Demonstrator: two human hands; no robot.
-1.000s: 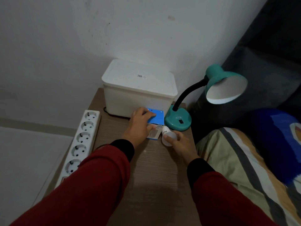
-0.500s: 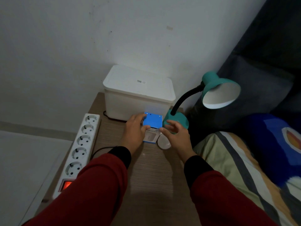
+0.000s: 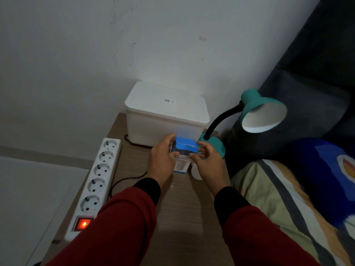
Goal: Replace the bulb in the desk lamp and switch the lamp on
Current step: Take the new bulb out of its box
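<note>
Nearest, two red sleeves reach over the wooden worktop, and a white power strip with a lit red switch lies along the edge left of the bulb box. The left hand and right hand each close their grip on a side of the blue bulb box, whose top flaps stand open, with a white bulb lying just right of the box under the right hand. Behind the box sits a white lidded bin, and right of the box stands the teal desk lamp, unlit.
</note>
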